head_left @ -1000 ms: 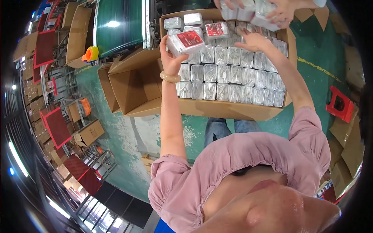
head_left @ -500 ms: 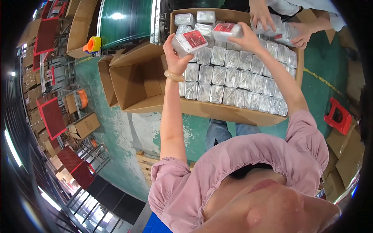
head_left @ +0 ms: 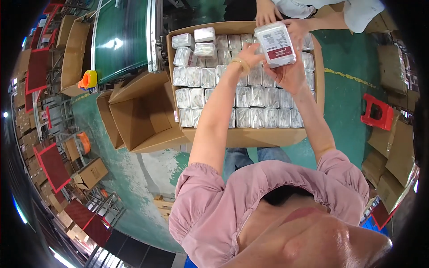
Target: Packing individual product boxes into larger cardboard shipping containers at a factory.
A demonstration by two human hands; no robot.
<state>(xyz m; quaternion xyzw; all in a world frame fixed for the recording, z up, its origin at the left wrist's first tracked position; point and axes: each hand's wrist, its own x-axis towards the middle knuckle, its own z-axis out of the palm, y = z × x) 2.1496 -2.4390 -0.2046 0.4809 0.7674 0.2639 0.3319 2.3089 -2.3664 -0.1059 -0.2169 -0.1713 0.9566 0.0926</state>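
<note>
Your left forearm [head_left: 213,114] slants up and to the right, its left hand [head_left: 251,55] stretched ahead with fingers loosely parted; your right forearm [head_left: 315,120] angles up and to the left, its right hand [head_left: 291,75] curled in a grip, thumb on the left.

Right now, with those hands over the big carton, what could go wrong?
Two risks, perhaps. The right hand holds a clear plastic box close to a co-worker's hand, so a bump might knock it loose. Also, the loose boxes in the upper-left part of the carton sit out of line with the neat rows, so they could slide or tip if nudged.
</note>
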